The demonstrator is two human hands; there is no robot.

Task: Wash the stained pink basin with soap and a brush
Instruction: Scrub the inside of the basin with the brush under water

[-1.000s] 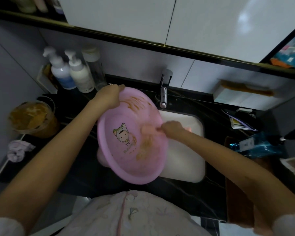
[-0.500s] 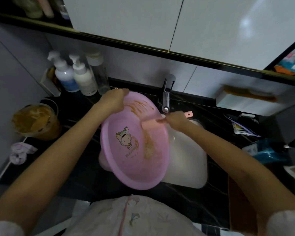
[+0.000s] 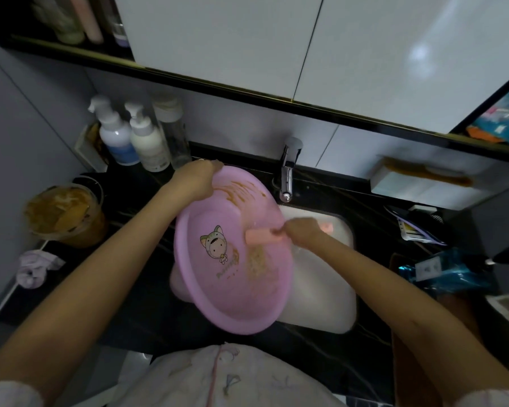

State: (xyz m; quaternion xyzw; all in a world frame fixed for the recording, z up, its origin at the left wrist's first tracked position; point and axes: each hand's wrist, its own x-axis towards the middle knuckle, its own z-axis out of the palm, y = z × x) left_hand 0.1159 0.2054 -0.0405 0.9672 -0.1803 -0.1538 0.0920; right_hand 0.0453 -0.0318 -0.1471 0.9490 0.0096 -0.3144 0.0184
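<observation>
inside basin (image 3: pixel 218 295), brush (image 3: pixel 262 235) mid-wall

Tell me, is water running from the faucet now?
No, the faucet shows no stream falling from its spout toward the white sink.

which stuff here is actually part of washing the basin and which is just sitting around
In use: pink basin, brush, left hand on its rim, right hand, white sink, faucet.

Lying about: pump bottles, brown-filled tub, crumpled cloth, blue packet.

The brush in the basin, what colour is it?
Light orange-pink, like salmon. The brush shows best in the head view, held by the right hand.
</observation>
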